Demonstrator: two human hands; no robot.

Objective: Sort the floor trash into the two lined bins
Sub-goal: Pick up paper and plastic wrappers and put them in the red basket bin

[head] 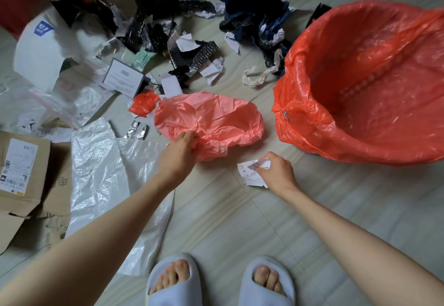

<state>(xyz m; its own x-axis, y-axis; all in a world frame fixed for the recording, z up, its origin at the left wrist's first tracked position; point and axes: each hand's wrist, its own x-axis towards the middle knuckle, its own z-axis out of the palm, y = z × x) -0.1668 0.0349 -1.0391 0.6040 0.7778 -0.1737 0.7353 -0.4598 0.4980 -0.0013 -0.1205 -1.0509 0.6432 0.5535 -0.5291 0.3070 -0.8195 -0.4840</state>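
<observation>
Hands at floor level beside one red-lined bin (374, 84)
Left hand (182, 148) fingers pinched on loose red bag (211, 118); right hand (276, 170) fingers closed on paper scrap (251, 173) lying on floor

- Your left hand (183, 148) grips thin, crinkled, semi-matt orange plastic bag (209, 123).
- Your right hand (276, 171) pinches matt torn paper scrap (252, 173).
- Bin liner (360, 89): glossy orange plastic film.
- Box (21, 173): matt brown cardboard.

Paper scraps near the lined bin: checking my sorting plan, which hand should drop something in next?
Right hand: it already pinches the paper scraps and is nearer the lined bin.
</observation>
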